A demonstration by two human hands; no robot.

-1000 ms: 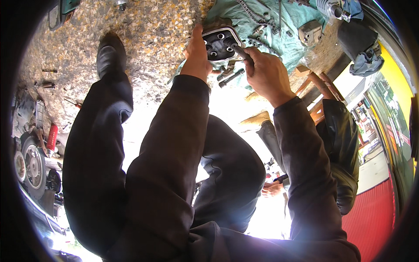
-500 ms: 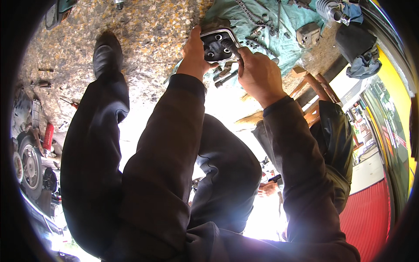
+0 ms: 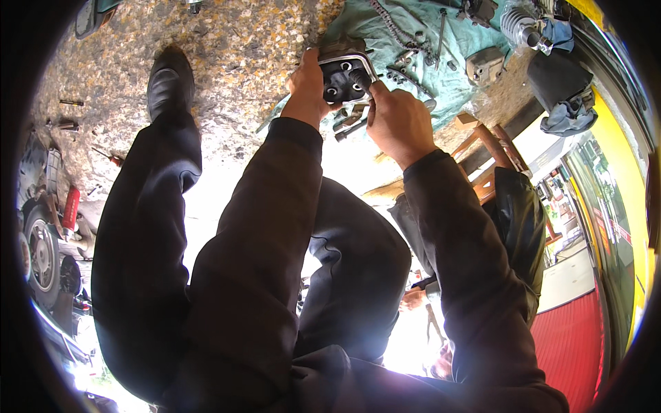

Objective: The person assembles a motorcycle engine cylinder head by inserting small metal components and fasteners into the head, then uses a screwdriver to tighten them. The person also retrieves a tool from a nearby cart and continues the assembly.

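Note:
In the head view a boxy metal engine part, apparently a cylinder head (image 3: 337, 80), is at the top centre, over the near left edge of a teal cloth (image 3: 385, 31). Its dark inner face, with several pale-ringed round holes and a bright metal rim, shows toward me. My left hand (image 3: 305, 88) grips its left side, thumb under the lower edge. On the right, my right hand (image 3: 401, 122) is closed around a dark tool with a thick round end (image 3: 360, 78), which is set against the part's inner face. The tool's handle is mostly hidden in my fingers.
On the cloth lie a chain (image 3: 389, 24), a cast metal block (image 3: 485, 65) and several small parts. A shock-like ribbed piece (image 3: 520, 27) sits farther right. A wooden stool (image 3: 492, 148) stands at right. Another person's hand (image 3: 414, 299) shows below, between my arms.
My right hand has moved slightly left and down, and the tool's round end sits a little lower on the part. My left hand keeps its grip on the part.

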